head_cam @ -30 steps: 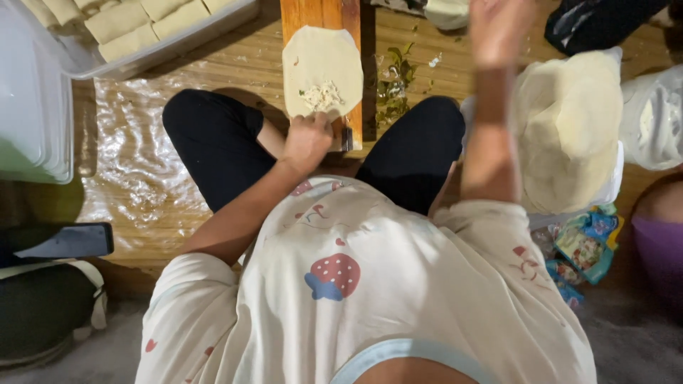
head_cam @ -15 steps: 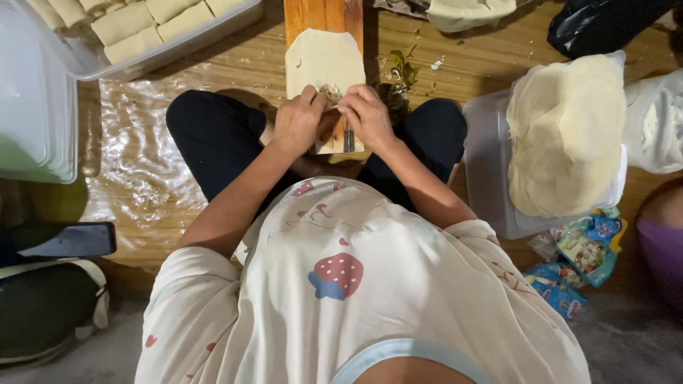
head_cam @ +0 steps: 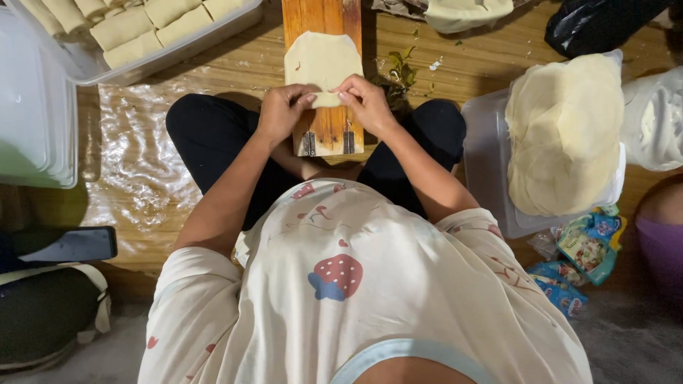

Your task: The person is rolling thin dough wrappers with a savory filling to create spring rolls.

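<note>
A person seated cross-legged on a wooden floor (head_cam: pixel 213 78) works a thin, pale dough wrapper (head_cam: pixel 321 60) laid flat on a narrow wooden board (head_cam: pixel 329 131) that runs away between the knees. The left hand (head_cam: pixel 279 114) and the right hand (head_cam: pixel 366 103) meet at the wrapper's near edge, their fingers (head_cam: pixel 307 99) pinched shut on a small folded lip of dough, thumbs and fingertips almost touching across it. The rest of the wrapper lies spread on the board beyond the hands.

To the right, a tall stack of round wrappers (head_cam: pixel 565 131) sits in a clear plastic container (head_cam: pixel 487 156), well apart from the board. At upper left, a clear tray (head_cam: pixel 178 50) holds rows of finished rolls (head_cam: pixel 135 28), beside a crinkled sheet of plastic film (head_cam: pixel 135 142) on the floor. Green herb scraps (head_cam: pixel 402 67) lie just right of the board. A dark phone (head_cam: pixel 67 245) rests at the left edge, and colourful snack packets (head_cam: pixel 580 256) lie at lower right.
</note>
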